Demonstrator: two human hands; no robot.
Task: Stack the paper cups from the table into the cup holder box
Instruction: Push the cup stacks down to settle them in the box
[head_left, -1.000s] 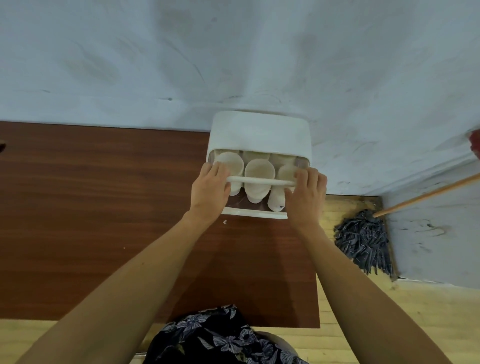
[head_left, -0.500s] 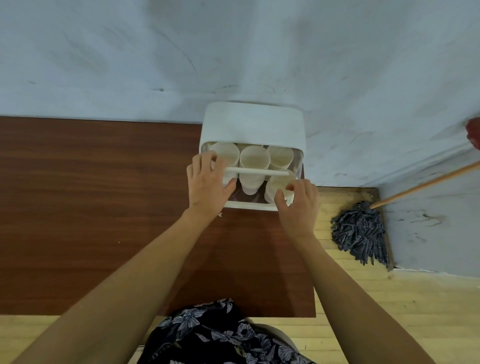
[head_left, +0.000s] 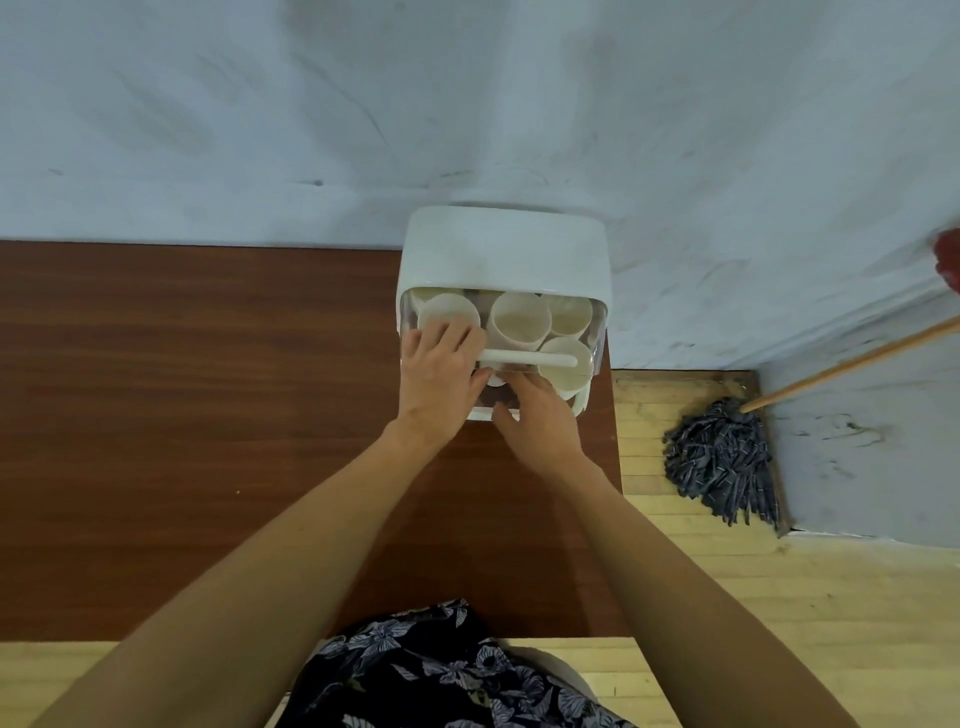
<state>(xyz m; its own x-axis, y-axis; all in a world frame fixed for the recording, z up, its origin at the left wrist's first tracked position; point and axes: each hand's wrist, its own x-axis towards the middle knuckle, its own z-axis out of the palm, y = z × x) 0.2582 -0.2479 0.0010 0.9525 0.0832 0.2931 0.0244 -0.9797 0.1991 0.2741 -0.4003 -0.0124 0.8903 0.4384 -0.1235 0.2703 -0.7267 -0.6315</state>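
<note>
White cup holder box (head_left: 503, 248) at the table's far right edge, cream paper cups (head_left: 520, 318) crowded inside, mouths up
</note>
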